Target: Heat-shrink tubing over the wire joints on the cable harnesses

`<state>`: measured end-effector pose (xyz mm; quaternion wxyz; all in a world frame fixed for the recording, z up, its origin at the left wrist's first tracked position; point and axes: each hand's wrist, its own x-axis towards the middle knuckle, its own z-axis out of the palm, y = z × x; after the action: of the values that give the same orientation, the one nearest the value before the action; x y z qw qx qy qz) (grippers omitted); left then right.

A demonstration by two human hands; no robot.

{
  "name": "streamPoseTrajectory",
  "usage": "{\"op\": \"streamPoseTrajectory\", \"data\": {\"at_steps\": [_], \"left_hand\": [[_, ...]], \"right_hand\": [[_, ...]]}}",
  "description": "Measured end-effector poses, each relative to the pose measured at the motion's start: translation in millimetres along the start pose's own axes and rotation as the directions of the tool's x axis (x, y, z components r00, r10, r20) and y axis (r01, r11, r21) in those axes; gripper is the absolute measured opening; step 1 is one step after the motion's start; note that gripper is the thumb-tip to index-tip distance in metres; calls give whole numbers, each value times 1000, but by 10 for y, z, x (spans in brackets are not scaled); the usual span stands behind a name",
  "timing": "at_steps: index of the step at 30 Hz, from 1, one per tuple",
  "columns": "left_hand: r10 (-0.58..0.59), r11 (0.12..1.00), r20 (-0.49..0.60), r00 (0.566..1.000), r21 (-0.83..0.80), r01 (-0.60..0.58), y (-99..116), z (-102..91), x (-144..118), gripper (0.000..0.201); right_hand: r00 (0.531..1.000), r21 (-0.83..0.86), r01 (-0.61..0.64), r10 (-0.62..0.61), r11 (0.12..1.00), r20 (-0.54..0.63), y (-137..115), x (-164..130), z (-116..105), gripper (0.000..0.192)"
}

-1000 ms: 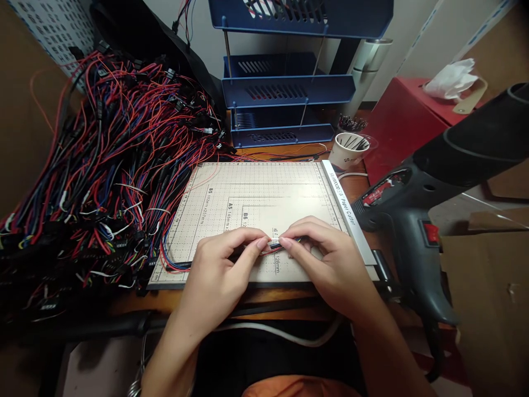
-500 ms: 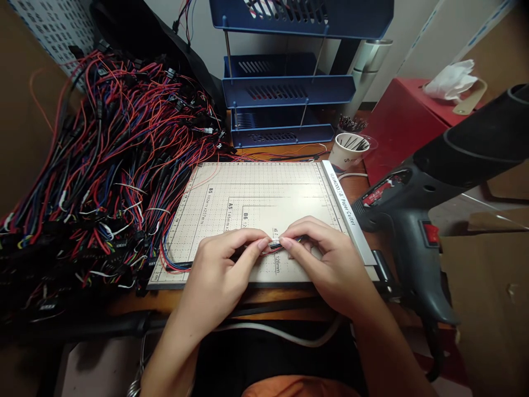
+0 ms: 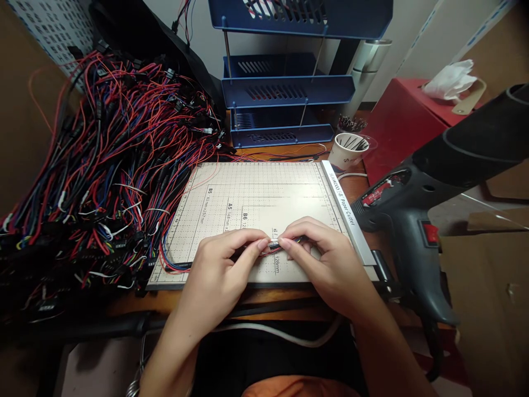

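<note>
Since the left hand [image 3: 221, 267] and right hand [image 3: 330, 262] hold the small wire bundle [image 3: 274, 246] in narrow pinches, a loosened grip could let its strands slip apart.
Both hands' fingers are clamped on it, above the near half of the paper cutter [image 3: 215, 220]; its exposed stretch looks thin, dark and red with a whitish bit, finer detail too small to tell.
</note>
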<state>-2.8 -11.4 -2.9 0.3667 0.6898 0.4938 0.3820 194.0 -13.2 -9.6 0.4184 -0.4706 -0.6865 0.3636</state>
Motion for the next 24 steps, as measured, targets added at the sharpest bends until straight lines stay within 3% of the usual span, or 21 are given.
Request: {"op": "streamPoseTrajectory", "data": {"at_steps": [14, 24], "left_hand": [[1, 1000, 0, 1000, 11, -1, 13, -2, -15, 16], [133, 988, -60, 989, 85, -128, 5, 23, -37, 7]], "right_hand": [[1000, -2, 7, -7, 1000, -13, -5, 5, 8, 15], [996, 22, 86, -85, 996, -36, -6, -13, 9, 14]]}}
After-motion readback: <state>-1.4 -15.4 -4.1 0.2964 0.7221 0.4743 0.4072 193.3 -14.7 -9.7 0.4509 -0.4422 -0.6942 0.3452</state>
